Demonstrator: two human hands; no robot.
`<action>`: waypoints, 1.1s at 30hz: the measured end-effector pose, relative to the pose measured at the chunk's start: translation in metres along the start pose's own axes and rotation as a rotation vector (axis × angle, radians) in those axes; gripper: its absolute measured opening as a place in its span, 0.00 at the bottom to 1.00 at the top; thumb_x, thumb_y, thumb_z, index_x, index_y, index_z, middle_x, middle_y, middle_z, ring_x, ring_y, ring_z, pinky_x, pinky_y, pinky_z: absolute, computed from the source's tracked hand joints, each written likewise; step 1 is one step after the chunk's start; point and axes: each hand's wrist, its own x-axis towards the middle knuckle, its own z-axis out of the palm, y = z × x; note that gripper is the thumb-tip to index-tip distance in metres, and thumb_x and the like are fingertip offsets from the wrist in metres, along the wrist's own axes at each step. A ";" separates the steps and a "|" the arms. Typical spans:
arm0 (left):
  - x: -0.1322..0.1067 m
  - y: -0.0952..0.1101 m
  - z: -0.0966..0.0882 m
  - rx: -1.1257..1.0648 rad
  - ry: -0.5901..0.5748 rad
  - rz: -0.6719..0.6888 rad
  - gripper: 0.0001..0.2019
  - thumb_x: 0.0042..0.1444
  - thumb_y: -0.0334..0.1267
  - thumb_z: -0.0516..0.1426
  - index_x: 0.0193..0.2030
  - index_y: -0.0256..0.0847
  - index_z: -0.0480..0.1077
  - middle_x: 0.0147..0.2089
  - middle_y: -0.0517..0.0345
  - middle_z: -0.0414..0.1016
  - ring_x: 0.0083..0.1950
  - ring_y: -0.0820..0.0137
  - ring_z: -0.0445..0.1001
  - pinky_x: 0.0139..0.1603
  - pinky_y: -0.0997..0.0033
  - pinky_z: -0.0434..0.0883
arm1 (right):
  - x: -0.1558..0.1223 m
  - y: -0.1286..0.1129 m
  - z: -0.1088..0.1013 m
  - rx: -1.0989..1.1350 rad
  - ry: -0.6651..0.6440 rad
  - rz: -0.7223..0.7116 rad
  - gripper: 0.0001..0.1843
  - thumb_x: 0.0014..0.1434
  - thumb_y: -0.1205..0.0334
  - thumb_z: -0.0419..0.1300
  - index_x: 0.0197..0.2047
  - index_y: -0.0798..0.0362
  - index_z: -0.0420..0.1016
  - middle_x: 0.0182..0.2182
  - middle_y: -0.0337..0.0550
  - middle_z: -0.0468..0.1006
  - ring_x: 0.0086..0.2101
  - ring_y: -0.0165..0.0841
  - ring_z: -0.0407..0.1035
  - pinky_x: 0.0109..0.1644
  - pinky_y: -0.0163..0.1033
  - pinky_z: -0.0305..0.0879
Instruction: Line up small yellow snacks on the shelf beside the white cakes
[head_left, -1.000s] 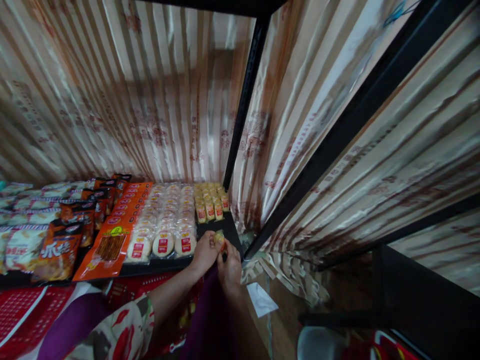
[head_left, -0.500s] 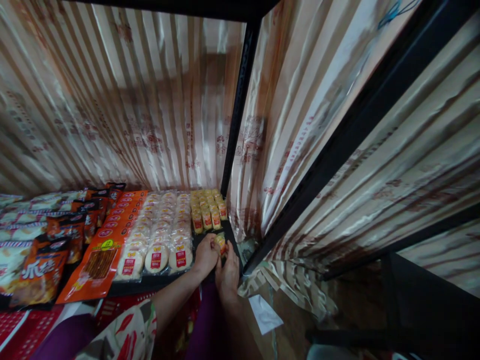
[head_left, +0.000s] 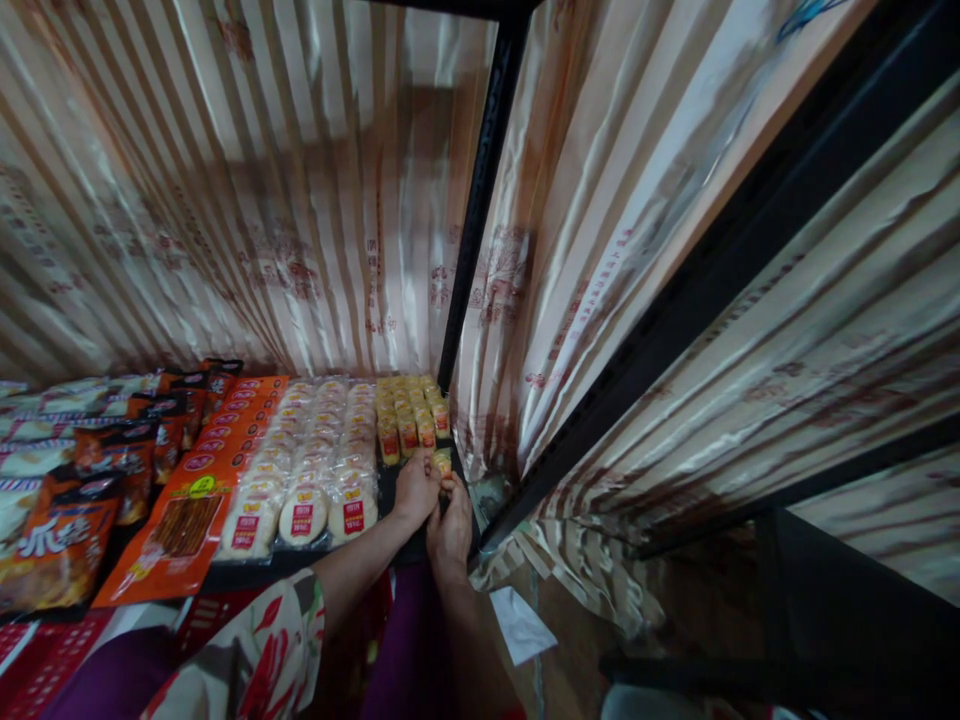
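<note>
Both hands meet over the right end of a black shelf (head_left: 409, 550). My left hand (head_left: 417, 490) pinches a small yellow snack packet (head_left: 442, 462) from its left side. From the right and below, my right hand (head_left: 451, 520) has its fingers closed on the same packet. Just behind stand rows of matching small yellow packets (head_left: 407, 430) with red labels, upright and close together. Left of my hands lie rows of round white crackers (head_left: 352, 517) in clear wrappers with red labels. My fingers cover part of the held packet.
Orange snack bags (head_left: 176, 520) and black-and-orange bags (head_left: 71, 545) fill the shelf's left part. A black metal post (head_left: 480, 200) rises at the back corner, with a thick black beam (head_left: 660, 330) slanting at right. Pleated curtains (head_left: 315, 220) hang behind. White paper (head_left: 523, 625) lies on the floor.
My hands, holding the yellow packet, have shifted slightly farther from me, closer to the rows of yellow packets. The whole view has shifted a little as well.
</note>
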 end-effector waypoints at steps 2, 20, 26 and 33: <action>0.003 0.001 0.000 0.000 0.001 -0.004 0.12 0.53 0.26 0.52 0.44 0.38 0.67 0.39 0.55 0.77 0.39 0.74 0.74 0.45 0.75 0.68 | 0.004 -0.001 0.002 0.003 0.002 0.051 0.21 0.54 0.68 0.47 0.52 0.57 0.64 0.49 0.57 0.70 0.50 0.40 0.64 0.54 0.49 0.61; 0.015 -0.035 -0.004 0.620 0.153 0.570 0.24 0.54 0.24 0.46 0.58 0.32 0.63 0.62 0.47 0.64 0.65 0.61 0.57 0.64 0.57 0.60 | 0.030 -0.009 0.009 -0.125 0.063 0.113 0.24 0.61 0.57 0.42 0.56 0.61 0.59 0.51 0.62 0.68 0.50 0.43 0.66 0.47 0.44 0.64; 0.018 -0.051 0.005 0.897 0.150 0.715 0.24 0.59 0.32 0.46 0.62 0.31 0.58 0.68 0.47 0.52 0.69 0.58 0.47 0.65 0.51 0.55 | 0.036 -0.005 0.016 -0.119 0.088 0.083 0.18 0.61 0.60 0.41 0.50 0.59 0.61 0.45 0.60 0.71 0.46 0.42 0.68 0.43 0.43 0.65; 0.020 -0.060 0.013 0.965 0.138 0.694 0.25 0.59 0.31 0.44 0.63 0.33 0.56 0.69 0.50 0.48 0.70 0.60 0.44 0.66 0.51 0.53 | 0.045 -0.004 0.018 -0.199 0.030 0.081 0.16 0.61 0.60 0.42 0.47 0.56 0.63 0.42 0.55 0.73 0.41 0.40 0.70 0.40 0.41 0.64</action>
